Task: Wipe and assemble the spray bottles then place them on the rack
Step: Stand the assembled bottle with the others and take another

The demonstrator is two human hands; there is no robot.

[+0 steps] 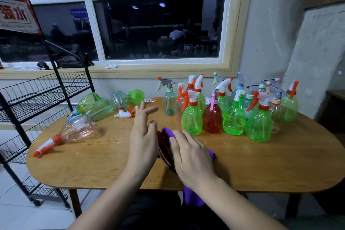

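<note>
Bottle of red plastic [164, 148] at centre frame: left grip [143, 136] released beside it; right grip [190, 155], flat, presses purple cloth [192, 197] onto it.

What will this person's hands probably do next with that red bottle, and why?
Probably the left hand settles onto the dark red translucent plastic bottle to steady it: it is open beside it, while the right hand presses the purple cloth on the bottle, ready to wipe.

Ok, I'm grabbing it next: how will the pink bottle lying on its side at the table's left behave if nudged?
The pink bottle looks empty, so probably light. Lying on its round side, it may roll, though its sprayer would likely make it swing round instead.
</note>
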